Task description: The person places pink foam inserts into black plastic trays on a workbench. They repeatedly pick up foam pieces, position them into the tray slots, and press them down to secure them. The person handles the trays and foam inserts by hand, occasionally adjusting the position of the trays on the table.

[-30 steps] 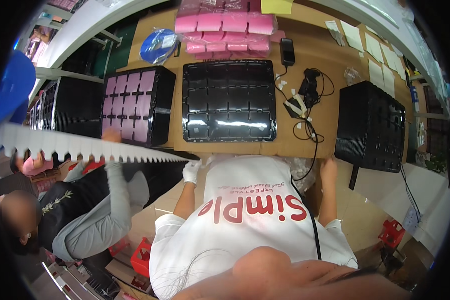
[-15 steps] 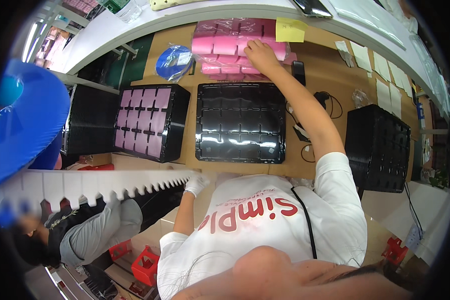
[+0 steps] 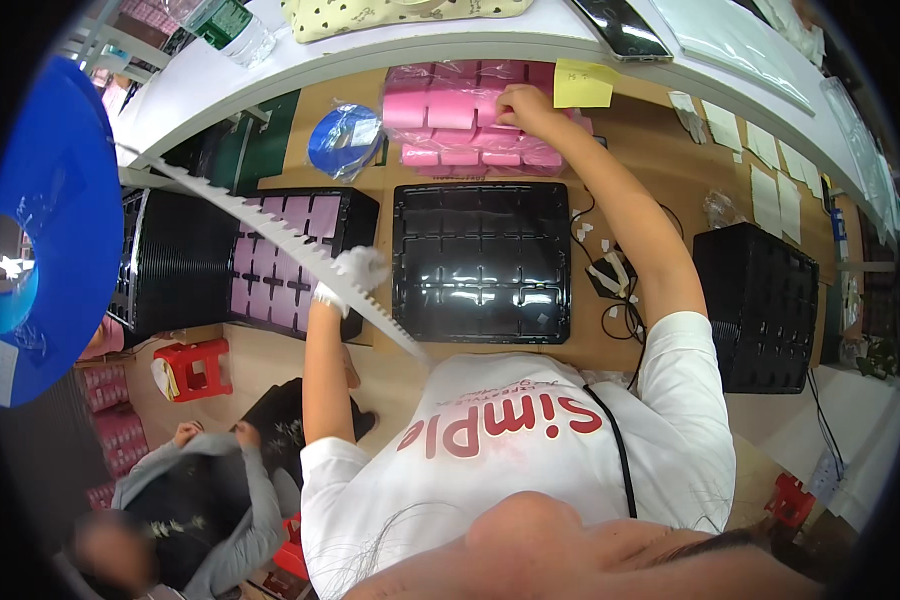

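My right hand [image 3: 530,110] reaches to the far side of the table. Its bent fingers close on the edge of the pink pieces [image 3: 450,112], which lie in rows under clear film. My left hand [image 3: 355,280], in a white glove, is blurred beside a notched pale strip [image 3: 270,228]. Whether its fingers grip the strip does not show. Behind that hand stands a black tray [image 3: 355,225] holding pink-purple pieces [image 3: 300,215] in its cells. In front of me lies a glossy black tray [image 3: 480,262] with several cells.
A large blue reel [image 3: 70,200] looms at left. A small wrapped blue reel [image 3: 342,142] lies beyond the trays. Black trays stand stacked at left [image 3: 180,260] and right [image 3: 755,305]. Cables [image 3: 625,320] lie on the table. A shelf [image 3: 390,50] crosses the far side. Another person [image 3: 185,510] sits lower left.
My left hand has moved up and leftward to the tray of pink-purple pieces. The strip now slants down rightward. My right hand has shifted slightly on the pink pieces. The other person has turned.
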A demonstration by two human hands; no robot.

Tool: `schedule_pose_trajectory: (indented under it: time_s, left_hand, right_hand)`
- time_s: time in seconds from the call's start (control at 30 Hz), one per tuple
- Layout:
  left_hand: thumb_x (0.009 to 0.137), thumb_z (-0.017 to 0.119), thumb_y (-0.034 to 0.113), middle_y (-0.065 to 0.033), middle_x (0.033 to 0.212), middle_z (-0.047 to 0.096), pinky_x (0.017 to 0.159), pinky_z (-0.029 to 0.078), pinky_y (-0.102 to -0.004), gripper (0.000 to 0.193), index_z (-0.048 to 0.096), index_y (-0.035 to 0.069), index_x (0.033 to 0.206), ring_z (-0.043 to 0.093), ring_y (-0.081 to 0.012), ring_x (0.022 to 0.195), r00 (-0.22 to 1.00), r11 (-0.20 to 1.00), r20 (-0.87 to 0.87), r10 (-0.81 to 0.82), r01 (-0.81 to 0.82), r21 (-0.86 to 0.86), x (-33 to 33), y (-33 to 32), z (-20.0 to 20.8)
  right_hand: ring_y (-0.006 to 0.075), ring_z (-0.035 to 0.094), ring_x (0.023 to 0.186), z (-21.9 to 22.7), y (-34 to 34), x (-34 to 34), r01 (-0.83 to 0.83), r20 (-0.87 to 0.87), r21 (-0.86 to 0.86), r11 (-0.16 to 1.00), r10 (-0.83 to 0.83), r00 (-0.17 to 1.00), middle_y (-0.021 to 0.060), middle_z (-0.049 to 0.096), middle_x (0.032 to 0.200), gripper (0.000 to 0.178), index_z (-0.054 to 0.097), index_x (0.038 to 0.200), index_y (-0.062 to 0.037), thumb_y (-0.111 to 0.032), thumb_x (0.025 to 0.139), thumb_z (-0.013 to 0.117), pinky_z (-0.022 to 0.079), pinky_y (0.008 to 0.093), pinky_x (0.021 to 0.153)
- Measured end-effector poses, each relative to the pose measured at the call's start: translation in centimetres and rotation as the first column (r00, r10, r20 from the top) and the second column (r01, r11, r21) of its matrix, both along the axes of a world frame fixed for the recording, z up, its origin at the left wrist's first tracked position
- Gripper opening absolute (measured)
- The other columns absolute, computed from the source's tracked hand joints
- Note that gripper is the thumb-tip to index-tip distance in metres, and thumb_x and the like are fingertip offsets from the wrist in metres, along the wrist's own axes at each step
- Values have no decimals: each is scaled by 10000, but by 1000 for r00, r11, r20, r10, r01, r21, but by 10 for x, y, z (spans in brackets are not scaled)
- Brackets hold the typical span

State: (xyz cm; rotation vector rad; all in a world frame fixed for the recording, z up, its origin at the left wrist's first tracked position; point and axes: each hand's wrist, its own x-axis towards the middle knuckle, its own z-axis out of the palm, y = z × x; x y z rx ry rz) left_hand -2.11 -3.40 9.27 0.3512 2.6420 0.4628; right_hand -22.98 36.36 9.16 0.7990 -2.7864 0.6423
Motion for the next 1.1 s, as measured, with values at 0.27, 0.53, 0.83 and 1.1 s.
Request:
schedule_pose_trajectory:
  time_s: [0.27,0.53,0.83,1.1]
  left_hand:
    - [821,672,331,-99,861,689,781,520,-335,329,696,118,1072,661,-261,820,981,977,-98,-168,179,113,-91,131,30]
    - [811,732,218,-84,788,666,682,519,-294,188,716,90,948,640,-177,690,978,851,-195,-78,167,497,-96,172,23]
    - [873,569,201,-102,847,624,680,516,-426,231,554,48,1045,630,-297,745,307,936,-911,-277,301,-183,-152,205,-10]
    - [826,658,277,6,579,502,520,461,-367,213,526,150,719,567,-179,560,239,645,-799,-552,730,-227,-88,221,15]
  right_hand:
    - [160,641,689,37,-10,-4,211,414,55,976,-215,885,38,685,731,189,651,711,-96,-186,644,802,496,313,657]
    - [122,577,742,32,5,-9,253,577,-181,950,-106,810,45,651,739,270,631,727,-63,-256,686,815,459,275,713]
    - [302,580,842,38,-27,54,27,-410,-460,888,-240,880,123,605,857,188,614,818,-45,-188,780,730,482,397,769]
    - [294,590,833,23,-24,50,123,-251,-564,817,-312,916,114,631,876,196,543,861,-27,-106,804,714,474,374,753]
